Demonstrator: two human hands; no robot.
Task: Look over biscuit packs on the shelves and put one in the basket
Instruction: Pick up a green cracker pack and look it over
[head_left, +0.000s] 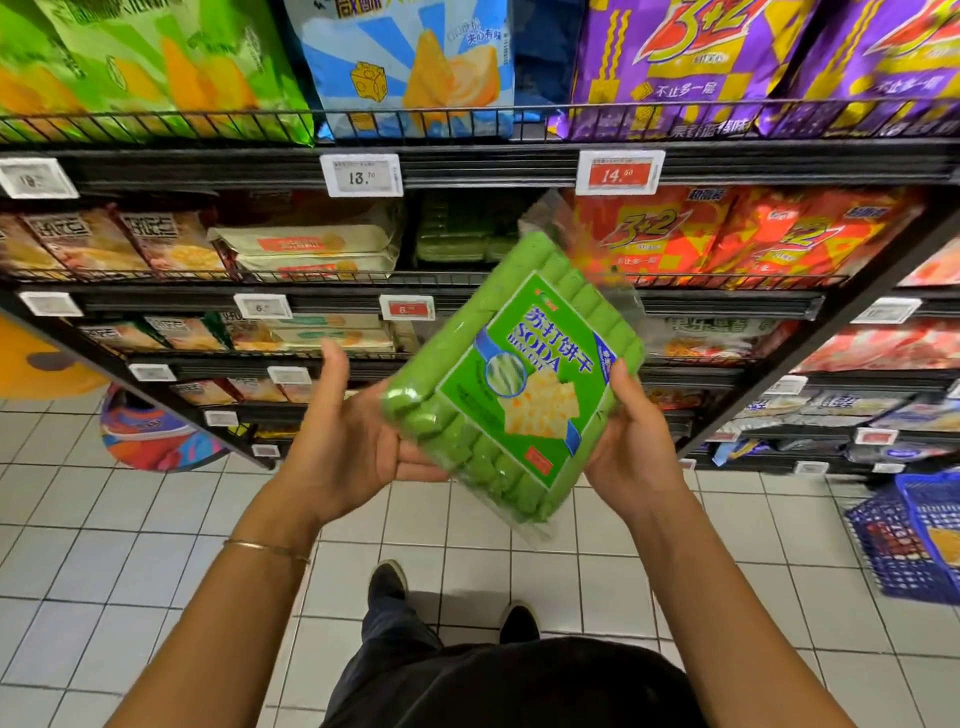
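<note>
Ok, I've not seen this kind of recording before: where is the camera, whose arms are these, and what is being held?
There is no machine here: one wide-angle camera sits on a person's head and looks down past their own arms. The left hand supports the green soda biscuit pack from beneath, thumb lifted. The right hand grips its other edge, thumb on the front. The pack is tilted, label facing the camera. Behind it stand the shelves with more snack packs and price tags. A blue basket sits on the tiled floor at the right; the pack is not yet in it.
</note>
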